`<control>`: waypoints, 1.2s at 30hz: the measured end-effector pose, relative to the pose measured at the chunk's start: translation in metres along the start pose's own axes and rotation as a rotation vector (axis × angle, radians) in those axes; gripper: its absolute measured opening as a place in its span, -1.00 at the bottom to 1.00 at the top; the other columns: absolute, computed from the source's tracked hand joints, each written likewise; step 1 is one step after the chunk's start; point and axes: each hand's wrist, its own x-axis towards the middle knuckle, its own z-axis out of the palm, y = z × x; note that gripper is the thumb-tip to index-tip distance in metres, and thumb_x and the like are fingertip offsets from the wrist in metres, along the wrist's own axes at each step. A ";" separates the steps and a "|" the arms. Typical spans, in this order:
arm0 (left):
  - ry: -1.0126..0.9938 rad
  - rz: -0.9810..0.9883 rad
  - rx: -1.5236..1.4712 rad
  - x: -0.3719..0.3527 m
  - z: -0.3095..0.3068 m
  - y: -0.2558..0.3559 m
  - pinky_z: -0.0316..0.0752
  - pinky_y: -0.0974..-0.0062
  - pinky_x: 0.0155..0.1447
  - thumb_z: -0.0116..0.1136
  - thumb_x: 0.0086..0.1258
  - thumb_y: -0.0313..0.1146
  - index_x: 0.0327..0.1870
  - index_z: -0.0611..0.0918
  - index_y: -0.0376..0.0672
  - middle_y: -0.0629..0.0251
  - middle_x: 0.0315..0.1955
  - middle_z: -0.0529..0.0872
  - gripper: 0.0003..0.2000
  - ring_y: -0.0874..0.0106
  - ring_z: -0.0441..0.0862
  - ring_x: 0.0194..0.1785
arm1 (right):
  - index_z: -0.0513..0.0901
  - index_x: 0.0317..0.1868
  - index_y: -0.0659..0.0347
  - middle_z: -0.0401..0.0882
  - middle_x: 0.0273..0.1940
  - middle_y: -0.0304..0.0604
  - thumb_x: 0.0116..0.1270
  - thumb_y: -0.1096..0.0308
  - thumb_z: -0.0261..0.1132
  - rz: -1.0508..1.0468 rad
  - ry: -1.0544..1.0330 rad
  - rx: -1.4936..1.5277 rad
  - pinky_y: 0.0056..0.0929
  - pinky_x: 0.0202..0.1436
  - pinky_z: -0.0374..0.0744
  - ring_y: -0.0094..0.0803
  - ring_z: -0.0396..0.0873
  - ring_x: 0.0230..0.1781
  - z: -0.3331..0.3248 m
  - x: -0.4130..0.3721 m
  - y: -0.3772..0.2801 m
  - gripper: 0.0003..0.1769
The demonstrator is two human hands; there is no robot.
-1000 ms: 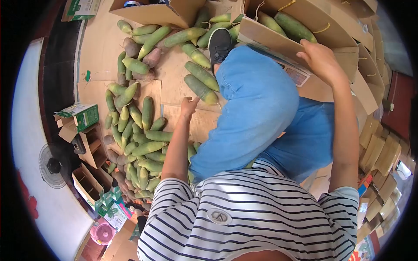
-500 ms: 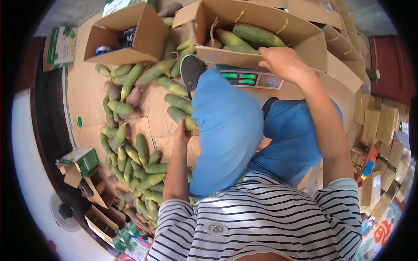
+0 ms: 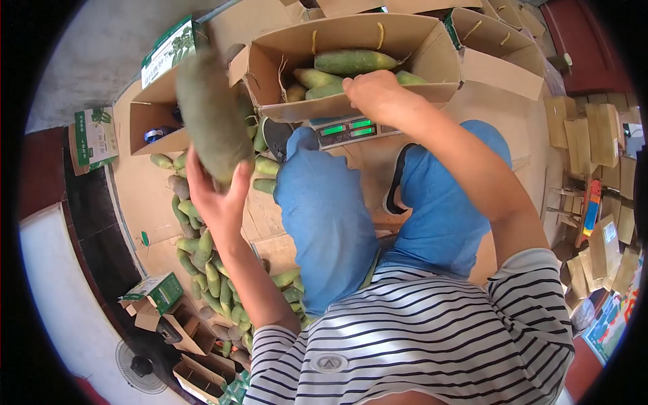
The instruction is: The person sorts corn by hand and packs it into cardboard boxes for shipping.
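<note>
My left hand (image 3: 217, 199) is wrapped round the lower end of a large green radish (image 3: 212, 115). The radish is raised upright, slightly blurred by motion, and hides part of the smaller carton behind it. My right hand (image 3: 374, 93) is at the front edge of a long open cardboard box (image 3: 290, 111), with curled fingers over the rim. What those fingers hold, if anything, is hidden. Several green radishes lie inside, including a long one (image 3: 354, 62) across the back. Beneath the box is a scale (image 3: 358, 135) with lit green displays.
Loose radishes (image 3: 212, 280) are heaped on the cardboard-covered floor to my left. A smaller carton (image 3: 145, 118) stands at the upper left. Another open box (image 3: 496, 57) adjoins on the right, and stacked flat cartons (image 3: 601, 135) stand further right. A fan (image 3: 140, 364) is at lower left.
My left hand has lifted a radish from beside my knee up and to the left. My right hand stays at the box, its fingers more curled over the rim. The view has shifted.
</note>
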 end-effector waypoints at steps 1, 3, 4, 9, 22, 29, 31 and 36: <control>-0.021 0.068 0.085 0.017 0.015 0.020 0.37 0.42 0.13 0.37 0.03 -0.40 0.18 0.42 -0.27 0.18 0.01 0.52 -0.38 0.37 0.48 0.07 | 0.48 -0.25 0.30 0.62 -0.31 -0.03 0.17 0.45 0.18 0.018 0.011 -0.003 -0.21 -0.24 0.58 -0.10 0.62 -0.21 0.003 0.001 -0.003 -0.85; -0.098 0.286 0.265 0.048 0.045 0.036 0.40 0.35 0.11 0.39 -0.03 -0.36 0.16 0.44 -0.23 0.15 -0.03 0.54 -0.37 0.26 0.49 0.06 | 0.47 -0.21 0.30 0.62 -0.28 0.01 0.15 0.46 0.16 0.010 0.020 -0.101 -0.24 -0.30 0.59 -0.12 0.64 -0.26 -0.004 -0.006 -0.013 -0.82; -0.154 0.437 0.361 0.062 0.059 0.038 0.41 0.30 0.09 0.39 -0.04 -0.35 0.15 0.44 -0.22 0.11 -0.05 0.55 -0.37 0.18 0.50 0.05 | 0.47 -0.22 0.30 0.62 -0.30 0.01 0.14 0.46 0.16 -0.008 0.080 -0.081 -0.25 -0.31 0.59 -0.12 0.64 -0.28 -0.004 -0.007 -0.015 -0.82; -0.559 0.402 0.710 0.085 0.093 0.021 0.39 0.26 0.11 0.30 0.12 -0.27 0.11 0.47 -0.25 0.03 -0.03 0.54 -0.48 0.07 0.47 0.05 | 0.49 -0.27 0.29 0.61 -0.37 -0.01 0.07 0.47 0.20 -0.089 0.235 -0.006 -0.24 -0.34 0.59 -0.13 0.65 -0.32 0.004 -0.010 -0.019 -0.81; -0.265 0.653 0.617 0.057 0.107 0.141 0.41 0.30 -0.05 0.17 0.29 -0.25 0.00 0.53 -0.28 0.05 -0.15 0.59 -0.65 0.10 0.53 -0.12 | 0.51 -0.33 0.32 0.57 -0.44 0.10 0.24 0.37 0.06 -0.084 0.332 0.250 -0.13 -0.30 0.51 0.02 0.60 -0.32 -0.018 -0.025 0.008 -0.83; -0.542 0.550 0.860 0.065 0.124 0.098 0.45 0.20 -0.06 0.16 0.26 -0.23 -0.05 0.52 -0.26 0.01 -0.19 0.59 -0.66 0.07 0.54 -0.11 | 0.60 -0.28 0.25 0.61 -0.35 0.03 0.14 0.44 0.14 0.049 0.294 0.160 -0.15 -0.27 0.53 -0.02 0.59 -0.28 -0.035 -0.031 0.021 -0.84; -0.619 0.507 0.936 0.064 0.131 0.076 0.45 0.18 -0.04 0.16 0.24 -0.23 -0.05 0.51 -0.24 0.01 -0.18 0.58 -0.66 0.06 0.54 -0.08 | 0.59 -0.28 0.25 0.61 -0.36 0.03 0.17 0.42 0.15 0.036 0.307 0.147 -0.14 -0.27 0.53 -0.02 0.58 -0.28 -0.033 -0.030 0.020 -0.85; -0.824 0.373 1.110 0.064 0.132 0.030 0.48 0.17 -0.01 0.18 0.20 -0.24 -0.09 0.50 -0.22 0.06 -0.18 0.57 -0.67 0.07 0.54 -0.04 | 0.57 -0.29 0.26 0.60 -0.37 0.02 0.25 0.31 0.16 0.011 0.345 0.136 -0.11 -0.27 0.52 -0.01 0.58 -0.28 -0.025 -0.021 0.017 -0.83</control>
